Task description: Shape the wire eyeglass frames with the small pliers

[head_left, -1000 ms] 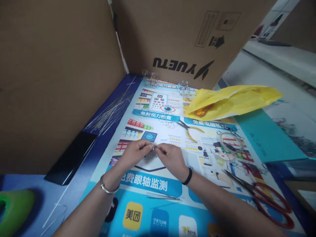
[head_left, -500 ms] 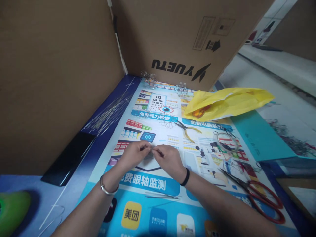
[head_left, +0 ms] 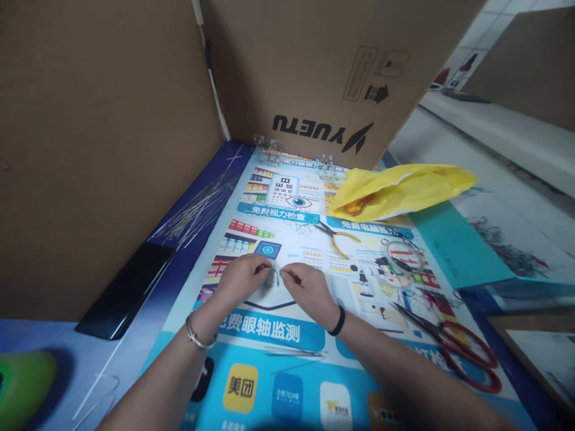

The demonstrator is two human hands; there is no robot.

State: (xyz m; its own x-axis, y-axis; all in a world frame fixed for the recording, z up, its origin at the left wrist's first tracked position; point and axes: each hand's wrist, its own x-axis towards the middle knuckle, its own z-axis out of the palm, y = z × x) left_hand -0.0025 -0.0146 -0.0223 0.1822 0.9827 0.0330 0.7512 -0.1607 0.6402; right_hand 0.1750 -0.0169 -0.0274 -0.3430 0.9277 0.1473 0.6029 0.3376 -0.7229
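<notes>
Over the middle of the printed poster, my left hand (head_left: 247,276) is closed in a pinch, and a short piece of thin wire (head_left: 277,278) shows at its fingertips. My right hand (head_left: 309,288) is closed too, thumb against fingers, a small gap away from the left. Whatever it pinches is hidden or too fine to see. Beyond the hands lie yellow-handled pliers (head_left: 335,237), jaws pointing away to the left. To the right rest large scissors with red handles (head_left: 467,344). Several straight wires (head_left: 294,352) lie on the poster nearer to me.
Cardboard panels (head_left: 287,72) wall off the left and back. A bundle of long wires (head_left: 197,206) and a black phone-like slab (head_left: 128,290) lie at left. A yellow bag (head_left: 413,188), a wire coil (head_left: 404,257) and a teal folder (head_left: 462,245) are at right.
My hands have drawn slightly apart, and the thin wire now shows between them. The whole view has shifted a little; the tools lie as before.
</notes>
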